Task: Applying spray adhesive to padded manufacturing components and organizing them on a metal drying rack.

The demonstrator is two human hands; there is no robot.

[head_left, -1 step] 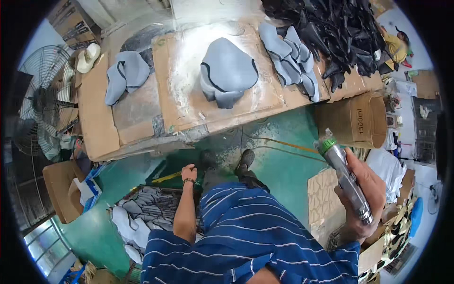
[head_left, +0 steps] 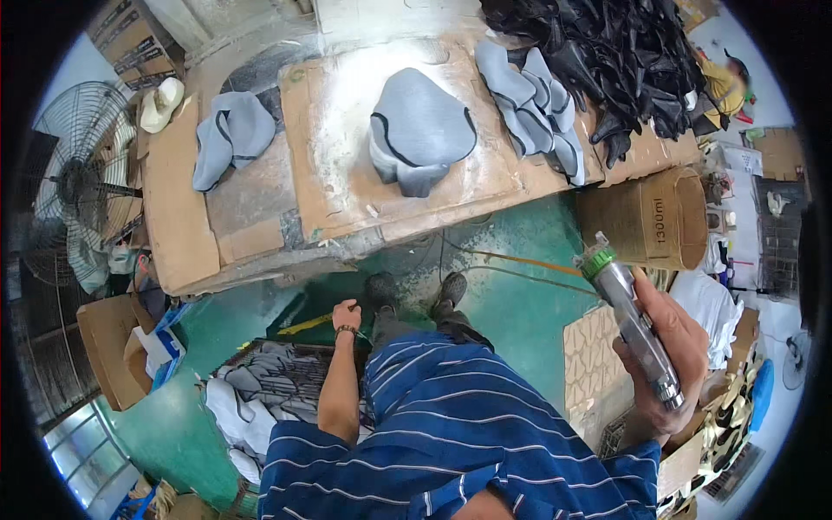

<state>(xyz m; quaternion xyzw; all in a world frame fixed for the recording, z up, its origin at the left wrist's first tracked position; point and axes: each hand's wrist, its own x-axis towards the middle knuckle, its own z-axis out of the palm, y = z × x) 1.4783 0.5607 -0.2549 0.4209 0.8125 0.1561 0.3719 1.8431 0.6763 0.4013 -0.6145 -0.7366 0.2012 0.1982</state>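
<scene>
My right hand [head_left: 667,347] is wrapped round a clear tube with a green collar [head_left: 633,321], tilted with its collar end toward the table. My left hand [head_left: 346,315] hangs low, fingers curled; whatever they hold, if anything, is hidden. Beside that arm is a crate of grey pieces [head_left: 269,381]. On the cardboard-covered table, a stack of grey fabric pieces with black edging [head_left: 423,121] sits on white powder, apart from both hands. More grey pieces lie to its left [head_left: 234,130] and to its right [head_left: 529,104].
A heap of black pieces [head_left: 607,61] covers the table's far right. Below it stands a large cardboard box [head_left: 650,217]. A caged fan [head_left: 82,165] is at the left, above an open carton [head_left: 113,347]. Hoses [head_left: 511,260] cross the green floor. Another person [head_left: 724,87] is far right.
</scene>
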